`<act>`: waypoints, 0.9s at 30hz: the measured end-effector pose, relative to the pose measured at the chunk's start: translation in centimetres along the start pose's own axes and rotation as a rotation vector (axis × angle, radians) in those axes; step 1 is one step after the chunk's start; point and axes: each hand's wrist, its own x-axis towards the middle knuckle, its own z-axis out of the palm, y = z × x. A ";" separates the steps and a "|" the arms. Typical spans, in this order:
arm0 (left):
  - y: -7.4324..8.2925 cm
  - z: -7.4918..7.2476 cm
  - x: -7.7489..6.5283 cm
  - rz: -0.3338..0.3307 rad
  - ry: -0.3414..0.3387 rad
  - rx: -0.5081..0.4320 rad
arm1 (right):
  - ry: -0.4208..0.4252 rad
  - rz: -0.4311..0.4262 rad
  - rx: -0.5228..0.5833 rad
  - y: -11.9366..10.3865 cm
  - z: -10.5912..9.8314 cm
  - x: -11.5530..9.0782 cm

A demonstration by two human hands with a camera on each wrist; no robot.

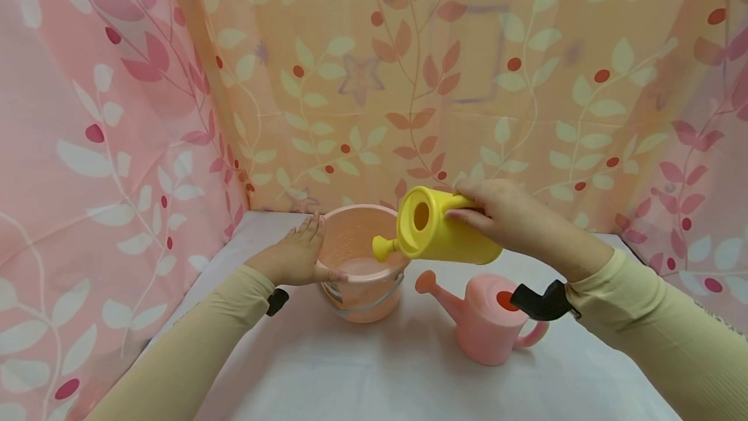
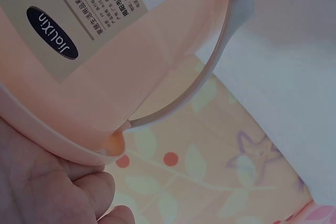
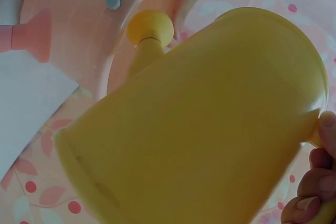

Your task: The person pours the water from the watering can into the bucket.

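Observation:
Tilted over the right side of a peach plastic bucket [image 1: 374, 301] is a yellow watering can [image 1: 452, 236]. My right hand [image 1: 514, 216] grips its handle, and its sprinkler head points down inside the bucket's rim. No water can be made out. My left hand [image 1: 292, 257] rests against the left of the bucket's rim, fingers extended and thumb along the front. In the left wrist view, the bucket's label [image 2: 63, 30] and grey handle [image 2: 210, 69] show near the fingers. A pink watering can [image 1: 491, 323] stands upright below my right forearm.
A white cloth [image 1: 350, 375] covers the table. Floral curtains [image 1: 362, 83] hang behind and on both sides. The pink can's spout reaches up toward the bucket's right side. Black wrist mounts [image 1: 540, 301] sit on both sleeves.

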 end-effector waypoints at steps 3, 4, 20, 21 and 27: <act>0.0 0.0 0.0 0.002 0.001 -0.001 | 0.005 -0.011 -0.002 0.0 0.0 0.1; 0.0 0.0 0.0 0.002 0.001 -0.001 | 0.009 -0.014 -0.003 0.0 0.0 0.1; 0.0 0.0 0.0 0.000 0.004 -0.004 | 0.003 -0.031 0.002 -0.2 0.0 0.3; 0.0 0.0 0.0 0.000 0.004 -0.003 | 0.004 -0.034 0.002 -0.2 0.0 0.3; 0.0 0.0 0.0 -0.006 -0.005 -0.007 | 0.006 -0.048 -0.005 -0.3 -0.1 0.3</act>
